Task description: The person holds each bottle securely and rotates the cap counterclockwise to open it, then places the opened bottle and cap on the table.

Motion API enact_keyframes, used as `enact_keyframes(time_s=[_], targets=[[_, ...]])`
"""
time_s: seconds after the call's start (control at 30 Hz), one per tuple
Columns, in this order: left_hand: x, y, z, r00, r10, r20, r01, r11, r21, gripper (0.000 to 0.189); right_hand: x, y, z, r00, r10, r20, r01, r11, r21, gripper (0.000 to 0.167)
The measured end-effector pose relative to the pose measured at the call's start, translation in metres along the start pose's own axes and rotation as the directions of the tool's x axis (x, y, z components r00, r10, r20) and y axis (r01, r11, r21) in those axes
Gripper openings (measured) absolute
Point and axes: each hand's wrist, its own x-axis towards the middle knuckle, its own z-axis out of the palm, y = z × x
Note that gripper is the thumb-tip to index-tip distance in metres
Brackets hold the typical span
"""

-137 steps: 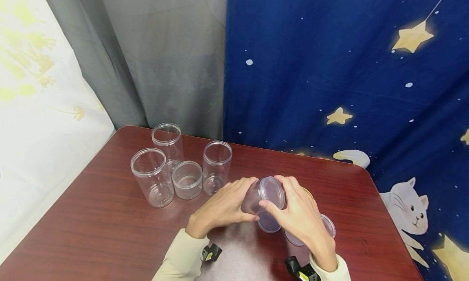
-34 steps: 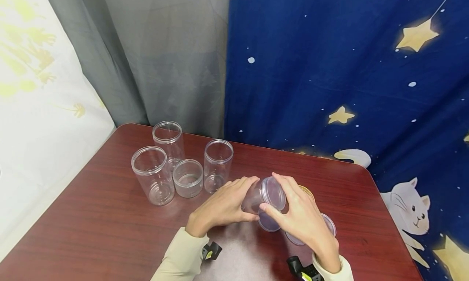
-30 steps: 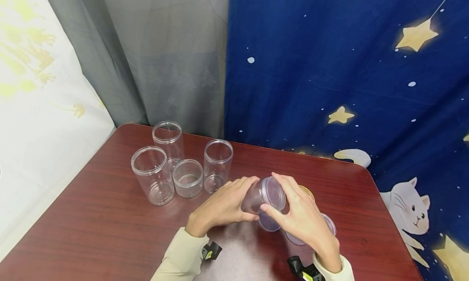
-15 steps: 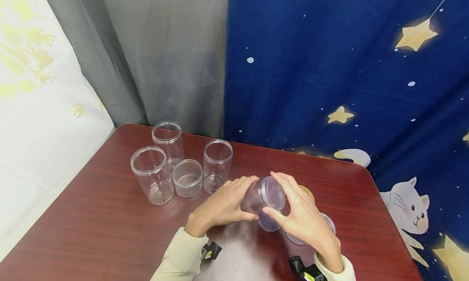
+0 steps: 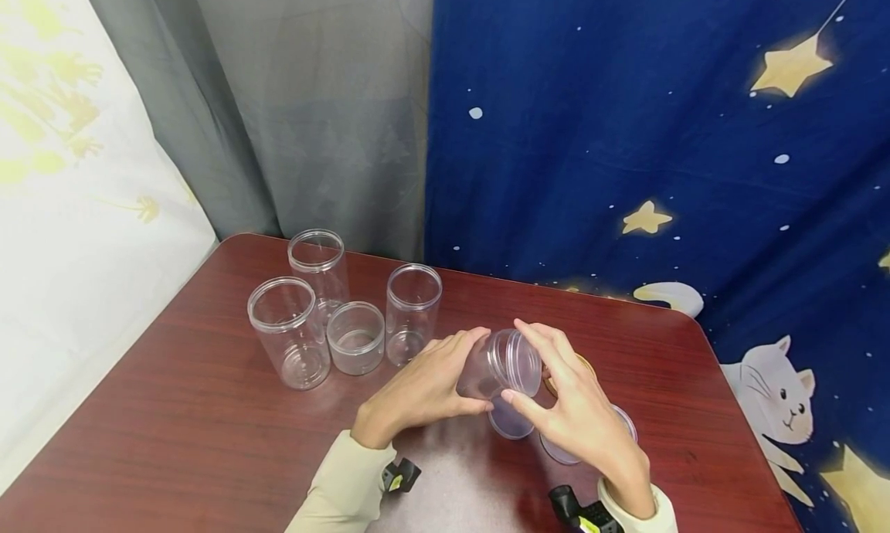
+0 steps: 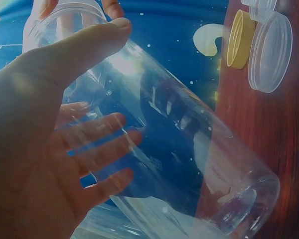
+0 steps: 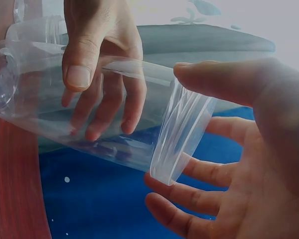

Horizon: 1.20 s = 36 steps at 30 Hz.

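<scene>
My left hand (image 5: 424, 382) grips a tall clear plastic jar (image 5: 480, 372) round its body. The jar is tilted over the table, its mouth toward my right. Thumb and fingers of my right hand (image 5: 577, 402) pinch the rim of a clear screw lid (image 5: 527, 367) at that mouth. In the head view, a ring of the jar's neck shows beside the lid. The right wrist view shows the lid (image 7: 182, 139) between thumb and fingertips. Through the jar wall (image 6: 164, 124), the left wrist view shows my left fingers spread along its far side.
Open clear jars stand at the left: a tall one (image 5: 288, 344), another tall one (image 5: 318, 266) behind, a short one (image 5: 356, 344) and a narrower tall one (image 5: 413, 305). Under and beside my right hand lie clear lids (image 5: 511, 425) and a yellow lid (image 6: 240, 40), partly hidden.
The right hand has shifted slightly right and turned with the lid, and more of the jar's neck shows between lid and body. The left hand and the standing jars stay in place.
</scene>
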Motion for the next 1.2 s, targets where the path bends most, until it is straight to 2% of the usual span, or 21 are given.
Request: enact_keyframes(time_s=[0.13, 0.33, 0.5, 0.77, 1.1, 1.2], targets=[[0.001, 0.0, 0.001, 0.999, -0.016, -0.029, 0.015, 1.0, -0.027, 0.096, 0.0, 0.001, -0.002, 1.0, 0.002, 0.008, -0.002, 0.999, 0.033, 0.082], [0.001, 0.0, 0.004, 0.994, -0.039, -0.1, 0.034, 0.998, -0.05, 0.097, -0.001, 0.001, -0.005, 0.999, 0.034, 0.014, -0.035, 0.999, 0.018, 0.078], [0.002, -0.001, 0.006, 0.987, -0.025, -0.16, 0.018, 0.999, -0.048, 0.091, 0.0, 0.002, -0.007, 0.997, 0.07, 0.024, -0.07, 0.997, 0.009, 0.078], [0.005, -0.003, 0.008, 0.974, -0.008, -0.227, 0.004, 1.0, -0.021, 0.087, 0.0, 0.002, -0.011, 0.984, 0.172, 0.041, -0.173, 0.985, 0.026, 0.08], [0.007, 0.004, 0.013, 0.944, -0.1, -0.316, 0.095, 0.995, -0.031, 0.093, -0.007, 0.007, -0.006, 0.965, 0.252, 0.069, -0.256, 0.964, 0.067, 0.084], [0.008, 0.005, 0.013, 0.933, -0.143, -0.33, 0.134, 0.99, -0.049, 0.093, -0.01, 0.009, -0.004, 0.967, 0.241, 0.081, -0.246, 0.968, 0.054, 0.091]])
